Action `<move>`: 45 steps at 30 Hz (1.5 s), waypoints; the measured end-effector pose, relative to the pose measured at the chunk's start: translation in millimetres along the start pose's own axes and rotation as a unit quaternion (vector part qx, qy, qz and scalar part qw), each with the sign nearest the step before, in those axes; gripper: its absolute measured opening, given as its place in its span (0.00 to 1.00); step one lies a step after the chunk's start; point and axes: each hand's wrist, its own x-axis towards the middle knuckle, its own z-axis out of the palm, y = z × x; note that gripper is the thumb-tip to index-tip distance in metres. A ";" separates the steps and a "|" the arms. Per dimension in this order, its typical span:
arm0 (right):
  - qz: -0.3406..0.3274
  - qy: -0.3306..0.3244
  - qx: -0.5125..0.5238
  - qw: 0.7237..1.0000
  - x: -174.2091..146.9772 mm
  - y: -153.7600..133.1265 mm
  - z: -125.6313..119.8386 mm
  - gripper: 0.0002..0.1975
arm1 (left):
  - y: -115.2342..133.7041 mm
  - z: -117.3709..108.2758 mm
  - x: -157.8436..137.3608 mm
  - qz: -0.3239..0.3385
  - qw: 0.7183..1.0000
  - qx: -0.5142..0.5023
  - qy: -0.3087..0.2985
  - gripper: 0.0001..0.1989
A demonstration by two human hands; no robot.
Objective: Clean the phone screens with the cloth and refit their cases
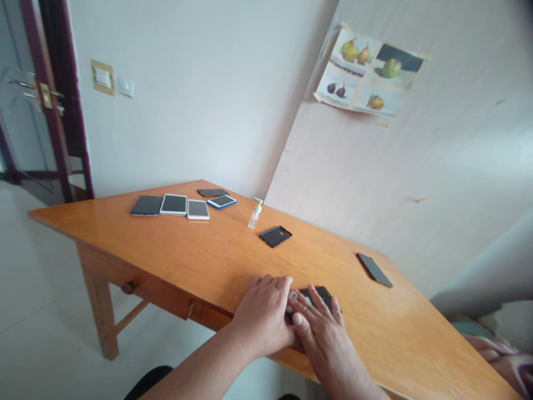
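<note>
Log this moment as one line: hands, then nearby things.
left hand: at dark phone, contact partly hidden | right hand: laid over phone | beyond hands: black phone case, pump bottle

The nearest phone (325, 294) is black, the tabletop (179, 250) orange-brown, the phone case (275, 238) black, the bottle pump (259, 204) pale green.

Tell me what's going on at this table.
A person has both hands on a dark phone-like device at the near edge of the table. The right hand is laid over it, fingers spread; the left hand is curled at its left side, its grip partly hidden. Beyond them lie an open black case and an upright pump bottle. More devices lie at the table's far left, and a dark slab lies to the right.
</note>
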 end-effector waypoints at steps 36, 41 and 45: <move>0.126 0.050 -0.043 0.990 -39.8 14.1 5.6 0.24 | -2.3 1.8 0.8 0.020 1.000 0.020 0.011 0.23; 0.087 0.031 -0.039 0.995 -44.3 -1.5 7.5 0.25 | -2.4 0.1 -0.2 0.027 0.999 0.012 0.016 0.23; 0.196 0.041 -0.054 0.978 -37.4 22.9 -10.1 0.25 | -2.3 0.6 -0.1 0.027 0.999 0.020 0.013 0.23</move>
